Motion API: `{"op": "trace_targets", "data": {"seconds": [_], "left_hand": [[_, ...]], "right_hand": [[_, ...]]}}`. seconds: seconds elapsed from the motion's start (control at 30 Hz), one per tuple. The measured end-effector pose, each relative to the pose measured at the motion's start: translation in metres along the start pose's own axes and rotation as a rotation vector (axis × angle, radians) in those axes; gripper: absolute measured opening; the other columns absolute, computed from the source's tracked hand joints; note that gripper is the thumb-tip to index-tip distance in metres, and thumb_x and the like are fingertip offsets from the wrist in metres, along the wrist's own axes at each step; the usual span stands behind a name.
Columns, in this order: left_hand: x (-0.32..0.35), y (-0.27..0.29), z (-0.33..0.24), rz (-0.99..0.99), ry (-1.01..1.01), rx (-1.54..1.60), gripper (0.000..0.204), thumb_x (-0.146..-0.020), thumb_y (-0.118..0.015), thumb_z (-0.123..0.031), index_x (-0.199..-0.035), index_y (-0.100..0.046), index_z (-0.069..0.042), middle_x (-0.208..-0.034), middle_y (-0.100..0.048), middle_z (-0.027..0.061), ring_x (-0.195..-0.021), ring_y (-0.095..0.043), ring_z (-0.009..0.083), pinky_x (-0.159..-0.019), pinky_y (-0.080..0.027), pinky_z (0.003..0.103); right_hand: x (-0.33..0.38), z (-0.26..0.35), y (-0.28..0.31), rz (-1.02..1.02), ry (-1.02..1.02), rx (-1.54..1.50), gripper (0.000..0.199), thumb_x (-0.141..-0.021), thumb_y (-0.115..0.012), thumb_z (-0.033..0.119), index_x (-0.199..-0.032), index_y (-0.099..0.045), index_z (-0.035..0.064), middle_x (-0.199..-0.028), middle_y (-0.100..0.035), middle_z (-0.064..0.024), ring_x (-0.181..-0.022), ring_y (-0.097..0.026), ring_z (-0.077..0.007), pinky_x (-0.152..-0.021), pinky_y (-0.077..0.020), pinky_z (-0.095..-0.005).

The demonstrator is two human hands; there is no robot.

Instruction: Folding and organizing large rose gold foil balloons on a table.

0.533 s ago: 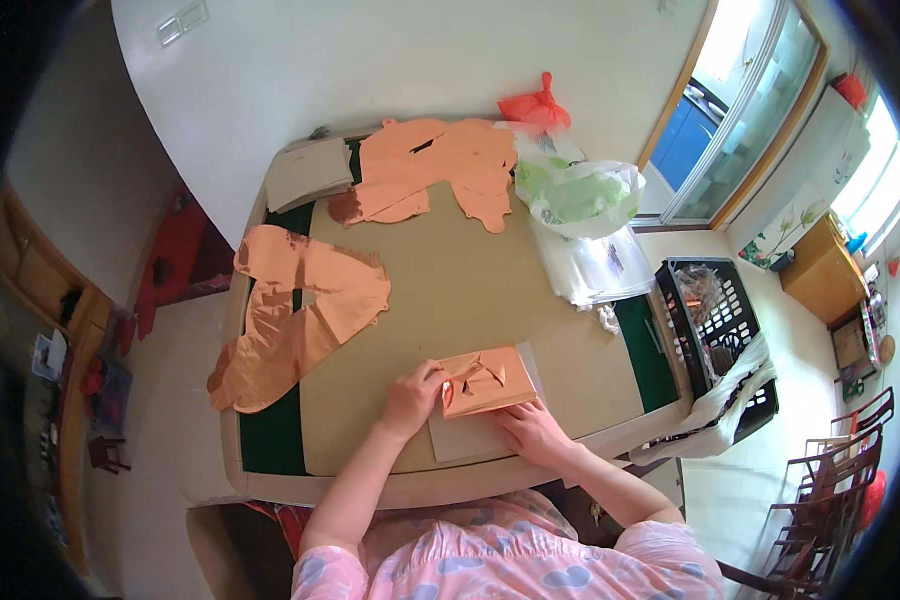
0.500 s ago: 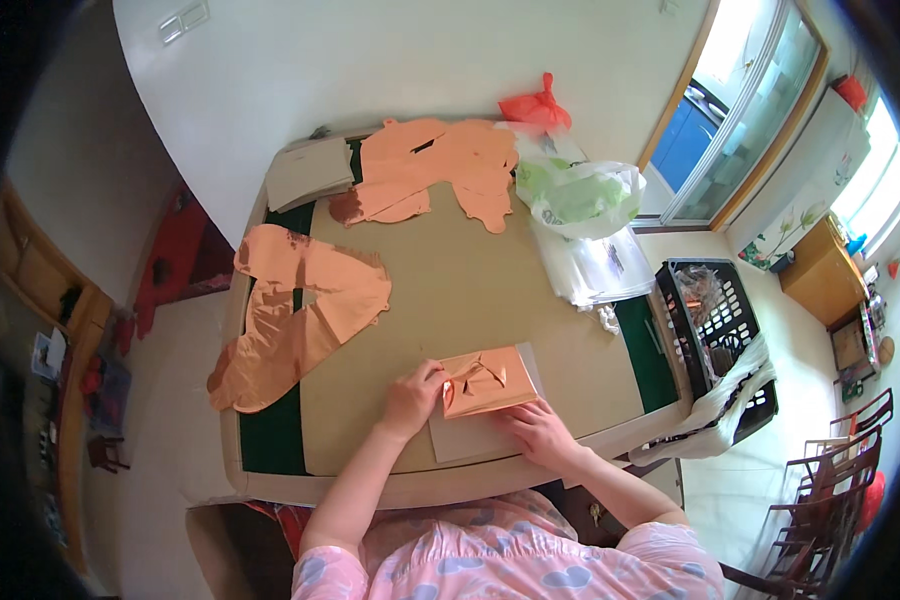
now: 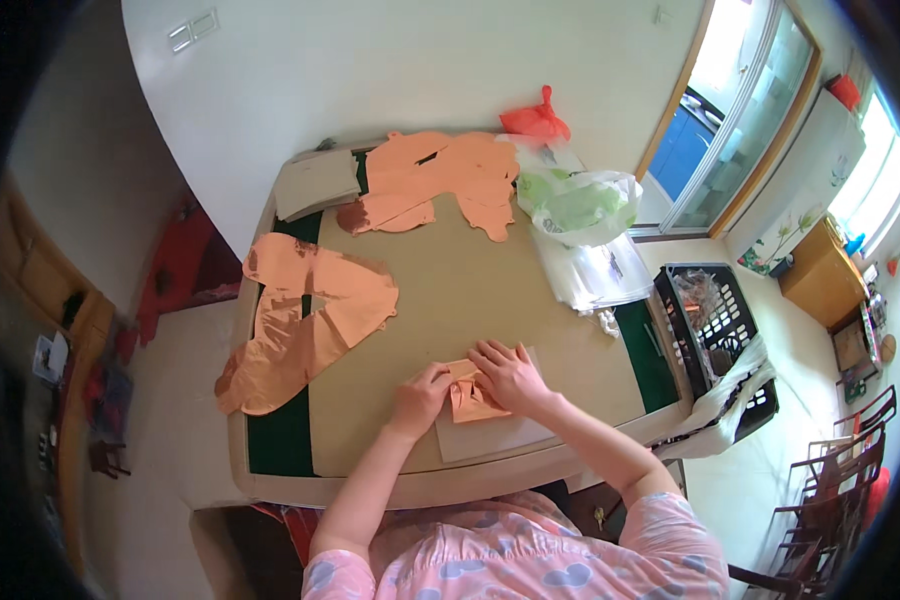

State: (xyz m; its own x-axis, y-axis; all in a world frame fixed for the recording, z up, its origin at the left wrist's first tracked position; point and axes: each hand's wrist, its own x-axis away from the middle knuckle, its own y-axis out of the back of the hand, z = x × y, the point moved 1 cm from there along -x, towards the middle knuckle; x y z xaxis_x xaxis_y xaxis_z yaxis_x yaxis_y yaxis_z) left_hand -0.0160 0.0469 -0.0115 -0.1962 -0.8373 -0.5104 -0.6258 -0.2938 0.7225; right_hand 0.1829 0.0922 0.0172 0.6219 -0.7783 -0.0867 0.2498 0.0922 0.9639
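In front of me lies a folded copper-orange foil sheet (image 3: 479,404), apparently a deflated foil balloon, on a pale grey card (image 3: 470,443). The fingers of my left hand (image 3: 421,398) are closed on its left edge. My right hand (image 3: 510,378) rests over its upper right part, palm down, with fingers stretched out and slightly apart. Beneath that hand part of the folded foil is hidden. Two larger unfolded foil pieces lie flat on the table: one foil piece (image 3: 315,325) at the left, another foil piece (image 3: 470,175) at the far side.
A stack of grey cards (image 3: 315,185) sits at the table's far left corner. On the far right are a red bag (image 3: 536,122), a white and green plastic bag (image 3: 582,205) and clear plastic sleeves (image 3: 598,275). A black crate (image 3: 715,325) stands beside the table's right edge.
My right hand has moved from the foil's lower right edge up onto its top. The foil looks smaller, with its right part folded or covered. My left hand stays at the left edge.
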Motion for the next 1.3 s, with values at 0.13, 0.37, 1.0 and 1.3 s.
{"op": "trace_targets", "data": {"seconds": [0.13, 0.37, 1.0, 1.3], "left_hand": [[0.006, 0.008, -0.004, 0.071, 0.211, 0.097, 0.018, -0.081, -0.063, -0.009, -0.099, -0.064, -0.01, -0.106, -0.061, 0.0038, -0.094, -0.064, 0.0228, -0.076, -0.053, 0.035], [0.017, 0.012, -0.003, 0.046, 0.043, -0.367, 0.031, -0.087, -0.06, -0.02, -0.116, -0.061, -0.009, -0.12, -0.059, 0.0038, -0.117, -0.05, 0.0258, -0.099, -0.037, 0.052], [0.007, -0.033, -0.038, 0.263, 0.174, -0.266, 0.058, -0.093, -0.047, -0.03, -0.142, -0.035, 0.0, -0.15, -0.03, 0.0189, -0.14, -0.027, 0.031, -0.114, -0.02, 0.052], [-0.002, -0.03, -0.033, 0.287, 0.227, -0.269, 0.062, -0.092, -0.049, -0.032, -0.143, -0.034, 0.0, -0.152, -0.027, 0.0178, -0.142, -0.023, 0.0296, -0.115, -0.018, 0.052]], "right_hand": [[0.01, 0.005, -0.008, -0.123, 0.017, -0.012, 0.048, -0.094, -0.051, 0.029, -0.138, -0.045, 0.012, -0.145, -0.04, -0.0099, -0.137, -0.034, -0.0283, -0.11, -0.0238, -0.0568], [0.02, 0.007, -0.003, -0.087, 0.05, 0.008, 0.047, -0.095, -0.049, 0.03, -0.14, -0.044, 0.0138, -0.146, -0.04, -0.0099, -0.139, -0.031, -0.0287, -0.112, -0.0179, -0.0577], [0.015, -0.05, 0.001, -0.389, -0.193, -0.32, 0.025, -0.084, -0.064, 0.018, -0.107, -0.062, 0.0096, -0.113, -0.058, -0.0109, -0.109, -0.052, -0.0321, -0.094, -0.0412, -0.0455], [-0.016, -0.081, 0.004, -0.2, -0.254, -0.182, 0.013, -0.08, -0.066, 0.019, -0.087, -0.061, 0.0084, -0.092, -0.059, -0.0093, -0.099, -0.055, -0.0286, -0.085, -0.0409, -0.0424]]}}
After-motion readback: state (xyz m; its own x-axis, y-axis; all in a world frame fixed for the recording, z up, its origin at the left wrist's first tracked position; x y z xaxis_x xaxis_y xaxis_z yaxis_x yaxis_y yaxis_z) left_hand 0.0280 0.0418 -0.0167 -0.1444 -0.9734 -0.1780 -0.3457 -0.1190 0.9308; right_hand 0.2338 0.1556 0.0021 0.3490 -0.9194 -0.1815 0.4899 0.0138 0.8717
